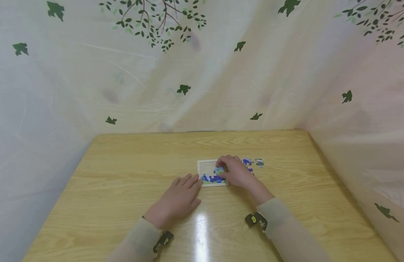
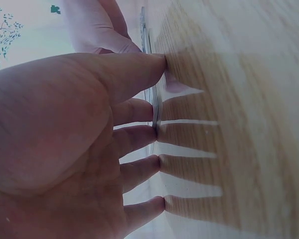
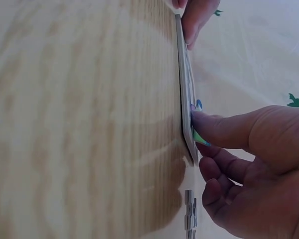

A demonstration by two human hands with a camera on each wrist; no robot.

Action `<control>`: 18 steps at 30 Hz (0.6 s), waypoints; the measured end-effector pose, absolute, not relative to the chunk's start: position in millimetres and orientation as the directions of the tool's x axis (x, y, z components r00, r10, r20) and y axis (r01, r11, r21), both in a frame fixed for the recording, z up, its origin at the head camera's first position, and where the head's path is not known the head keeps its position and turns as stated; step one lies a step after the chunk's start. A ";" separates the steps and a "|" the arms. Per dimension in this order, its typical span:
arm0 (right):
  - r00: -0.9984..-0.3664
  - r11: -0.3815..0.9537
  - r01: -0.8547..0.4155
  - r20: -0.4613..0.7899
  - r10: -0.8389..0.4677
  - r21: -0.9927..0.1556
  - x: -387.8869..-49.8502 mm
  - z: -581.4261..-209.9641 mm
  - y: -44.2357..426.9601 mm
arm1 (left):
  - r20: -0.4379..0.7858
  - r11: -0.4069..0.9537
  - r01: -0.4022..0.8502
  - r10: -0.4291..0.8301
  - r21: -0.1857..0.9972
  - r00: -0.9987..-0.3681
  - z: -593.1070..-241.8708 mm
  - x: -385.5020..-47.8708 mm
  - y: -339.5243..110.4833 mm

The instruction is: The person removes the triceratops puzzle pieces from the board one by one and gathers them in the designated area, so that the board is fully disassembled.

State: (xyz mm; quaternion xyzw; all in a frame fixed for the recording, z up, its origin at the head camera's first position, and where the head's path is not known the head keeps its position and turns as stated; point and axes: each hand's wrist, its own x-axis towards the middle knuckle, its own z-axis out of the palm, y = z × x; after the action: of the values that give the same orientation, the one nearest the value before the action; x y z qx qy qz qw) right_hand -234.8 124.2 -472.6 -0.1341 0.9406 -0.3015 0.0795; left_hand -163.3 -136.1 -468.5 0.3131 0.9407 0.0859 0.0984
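A jigsaw puzzle frame (image 1: 200,168) with a pale border lies flat on the table, its lower part holding joined blue and green pieces (image 1: 212,179). Over the frame's right side, my right hand (image 1: 236,171) pinches a puzzle piece (image 1: 219,170) between thumb and fingers; in the right wrist view the piece (image 3: 201,139) shows tilted at the frame's edge. My left hand (image 1: 179,198) lies with straight, spread fingers, its fingertips touching the frame's left edge. In the left wrist view those fingertips (image 2: 157,162) meet the table and the frame's side.
Loose puzzle pieces (image 1: 259,162) lie right of the frame, partly hidden behind my right hand. The wooden table (image 1: 139,156) runs back to a hanging cloth (image 1: 149,91) printed with leaves. Each wrist wears a small dark camera (image 1: 163,240).
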 end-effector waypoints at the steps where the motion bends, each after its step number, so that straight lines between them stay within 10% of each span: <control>1: -0.952 0.779 -0.198 -0.071 -0.297 -0.595 -235.0 -472.4 124.2 | -0.131 0.789 0.573 0.606 0.221 -0.785 -468.0 -163.4 -136.0; 18: -0.966 0.609 -0.141 -0.025 -0.256 -0.781 -229.1 -470.1 133.1 | -0.151 0.797 0.567 0.599 0.210 -0.786 -467.1 -164.3 -135.2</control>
State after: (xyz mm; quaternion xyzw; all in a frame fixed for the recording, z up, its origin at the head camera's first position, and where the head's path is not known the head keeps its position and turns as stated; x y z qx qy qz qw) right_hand -229.1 133.1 -470.1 -0.1108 0.8943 -0.4282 0.0672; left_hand -164.3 -135.2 -467.1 0.3094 0.9420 0.0766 0.1054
